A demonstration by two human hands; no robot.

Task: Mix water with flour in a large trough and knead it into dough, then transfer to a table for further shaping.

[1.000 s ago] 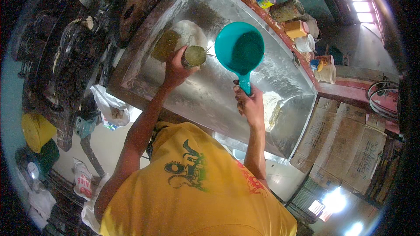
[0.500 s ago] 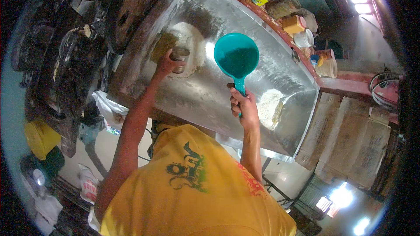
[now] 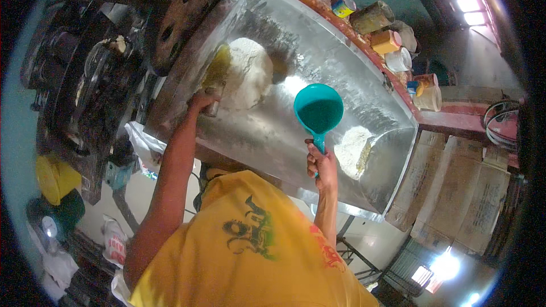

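**Both grips full over the metal trough**

Grip check first: left hand (image 3: 203, 101) is closed round a small metal can (image 3: 213, 107), tipped at the edge of the big white flour mound (image 3: 245, 74). Right hand (image 3: 322, 165) is wrapped tight on the handle of the teal plastic scoop (image 3: 318, 111), held up over the middle.

Biggest to smallest: long shiny sheet-metal trough (image 3: 318, 68) serving as counter, flour mound at its far-left end, smaller flour heap (image 3: 352, 148) at the right end, scoop, can.

Risk, I reckon: that scoop looks tilted, so anything in it could slop out early and miss the mound.

Versus a second ago, the can has gone from mid-air down to the mound, and the scoop has dropped lower.
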